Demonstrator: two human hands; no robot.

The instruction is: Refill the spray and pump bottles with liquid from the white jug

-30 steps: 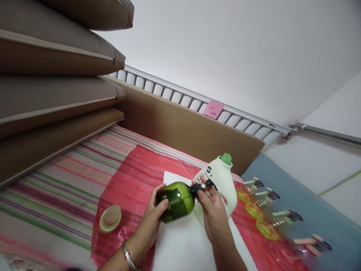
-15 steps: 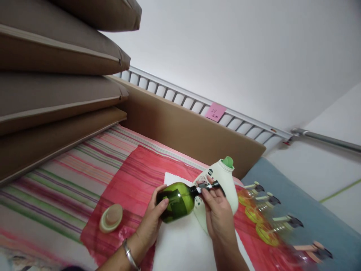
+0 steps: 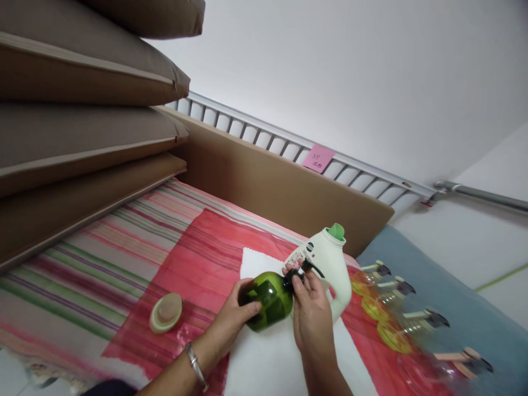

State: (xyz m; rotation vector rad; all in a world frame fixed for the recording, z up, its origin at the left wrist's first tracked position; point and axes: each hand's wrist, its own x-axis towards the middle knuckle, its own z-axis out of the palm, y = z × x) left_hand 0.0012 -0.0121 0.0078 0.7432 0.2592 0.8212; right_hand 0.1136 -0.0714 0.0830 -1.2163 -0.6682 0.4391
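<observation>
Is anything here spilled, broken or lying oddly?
Nothing looks spilled or broken. The one oddity: a round beige lid lies alone on the red cloth, apart from any bottle. The green bottle lies sideways only because the left hand holds it while the right hand grips its black pump.

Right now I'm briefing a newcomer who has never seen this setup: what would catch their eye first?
Two hands at the bottom centre: the left hand grips a dark green bottle lying on its side, while the right hand pinches its black pump top. Just behind stands a white jug with a green cap on a red striped cloth. A row of clear pump bottles lies to the right.
</observation>
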